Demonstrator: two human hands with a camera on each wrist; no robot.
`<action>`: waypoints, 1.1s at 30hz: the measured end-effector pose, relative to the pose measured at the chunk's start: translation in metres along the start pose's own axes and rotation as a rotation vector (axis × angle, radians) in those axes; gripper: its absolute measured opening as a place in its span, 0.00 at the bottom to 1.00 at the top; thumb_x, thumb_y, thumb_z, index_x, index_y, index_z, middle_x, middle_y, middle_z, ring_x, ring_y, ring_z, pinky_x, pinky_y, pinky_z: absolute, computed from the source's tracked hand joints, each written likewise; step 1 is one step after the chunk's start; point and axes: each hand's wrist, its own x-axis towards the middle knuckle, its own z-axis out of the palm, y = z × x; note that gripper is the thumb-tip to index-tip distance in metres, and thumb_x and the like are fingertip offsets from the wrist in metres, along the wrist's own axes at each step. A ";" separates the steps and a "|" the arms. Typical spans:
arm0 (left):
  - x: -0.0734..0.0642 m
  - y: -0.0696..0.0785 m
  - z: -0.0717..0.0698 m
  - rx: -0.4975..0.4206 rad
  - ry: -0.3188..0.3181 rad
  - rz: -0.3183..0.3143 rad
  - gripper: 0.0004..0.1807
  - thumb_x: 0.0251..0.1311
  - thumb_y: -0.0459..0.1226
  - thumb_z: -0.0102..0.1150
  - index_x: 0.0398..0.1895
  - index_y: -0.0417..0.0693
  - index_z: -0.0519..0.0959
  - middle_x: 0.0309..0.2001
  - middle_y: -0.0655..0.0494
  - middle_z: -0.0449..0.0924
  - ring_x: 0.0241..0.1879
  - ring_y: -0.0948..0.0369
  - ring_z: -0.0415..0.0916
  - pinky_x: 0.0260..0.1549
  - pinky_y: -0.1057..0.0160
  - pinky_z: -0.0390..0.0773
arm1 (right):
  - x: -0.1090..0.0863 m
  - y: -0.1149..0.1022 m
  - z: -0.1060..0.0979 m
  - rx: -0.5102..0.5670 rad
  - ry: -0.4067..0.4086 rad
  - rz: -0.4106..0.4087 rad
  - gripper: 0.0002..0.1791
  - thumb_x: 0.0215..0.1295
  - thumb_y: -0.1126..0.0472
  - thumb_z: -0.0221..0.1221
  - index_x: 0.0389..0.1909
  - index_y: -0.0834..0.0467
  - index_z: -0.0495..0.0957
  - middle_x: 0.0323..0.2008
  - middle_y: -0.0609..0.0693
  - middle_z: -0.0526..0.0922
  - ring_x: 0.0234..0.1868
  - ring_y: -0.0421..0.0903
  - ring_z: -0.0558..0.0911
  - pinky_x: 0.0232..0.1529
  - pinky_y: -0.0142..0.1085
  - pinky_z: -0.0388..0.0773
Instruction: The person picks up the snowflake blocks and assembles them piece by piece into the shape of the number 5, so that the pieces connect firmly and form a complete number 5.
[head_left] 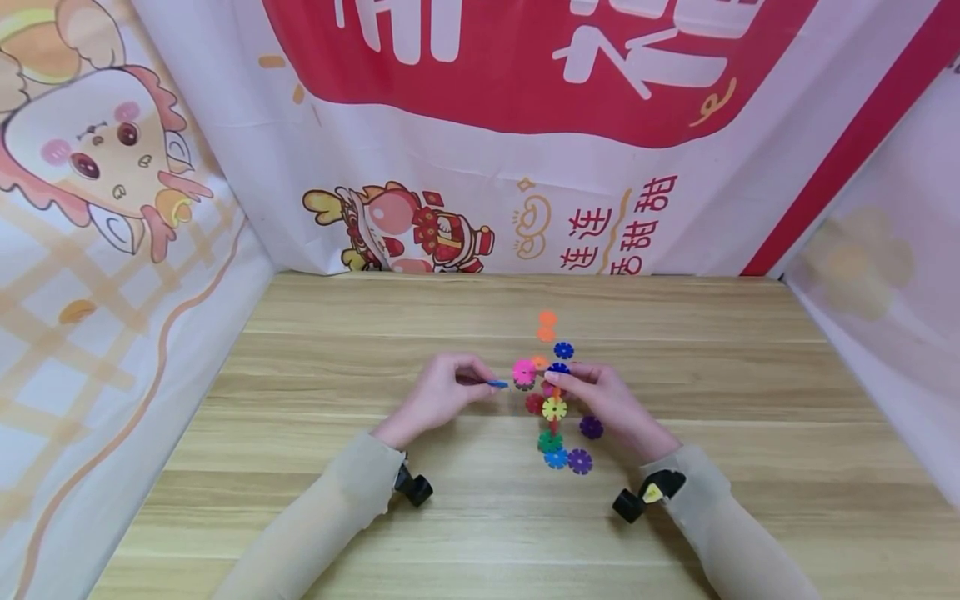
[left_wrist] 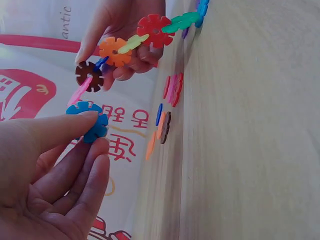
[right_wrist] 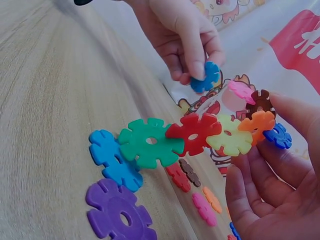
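My left hand (head_left: 442, 392) pinches a light blue notched plastic disc (left_wrist: 90, 120) between thumb and fingers. My right hand (head_left: 611, 408) holds a chain of interlocked snowflake discs near its far end. Along that chain run a purple disc (right_wrist: 120, 212), a light blue one, a green disc (right_wrist: 151, 142), a red disc (right_wrist: 194, 134), a yellow disc (right_wrist: 229, 136), then orange, dark blue (right_wrist: 278, 136), brown (left_wrist: 90, 76) and pink. The pink disc (head_left: 524, 372) lies nearest the left hand's disc, a small gap apart in the head view. Part of the chain is hidden by the right fingers.
Loose discs lie on the wooden table (head_left: 337, 333) beyond the chain, among them orange ones (head_left: 547, 319), a dark blue one (head_left: 564, 350) and a pink one (right_wrist: 204, 209). A purple disc (head_left: 591, 427) lies beside the right hand. Printed cloth (head_left: 480, 117) hangs behind the table.
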 end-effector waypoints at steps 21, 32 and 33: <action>-0.003 0.005 -0.001 0.021 0.097 0.029 0.05 0.59 0.31 0.73 0.34 0.52 0.88 0.34 0.63 0.86 0.34 0.61 0.83 0.35 0.62 0.84 | 0.001 0.000 0.011 -0.007 -0.014 0.033 0.30 0.64 0.35 0.65 0.46 0.60 0.86 0.46 0.52 0.86 0.47 0.50 0.83 0.59 0.49 0.73; -0.003 0.004 0.001 0.039 0.096 0.047 0.05 0.59 0.31 0.73 0.33 0.50 0.89 0.34 0.62 0.86 0.34 0.62 0.82 0.35 0.62 0.84 | 0.003 0.004 0.017 0.002 -0.035 -0.009 0.29 0.67 0.37 0.63 0.55 0.56 0.84 0.51 0.52 0.85 0.51 0.51 0.82 0.59 0.48 0.72; -0.003 0.004 0.001 0.041 0.095 0.047 0.05 0.59 0.31 0.73 0.33 0.50 0.89 0.34 0.62 0.86 0.34 0.62 0.82 0.36 0.62 0.84 | 0.004 0.004 0.018 0.009 -0.040 -0.025 0.28 0.68 0.38 0.63 0.58 0.55 0.83 0.53 0.53 0.83 0.53 0.51 0.82 0.60 0.49 0.72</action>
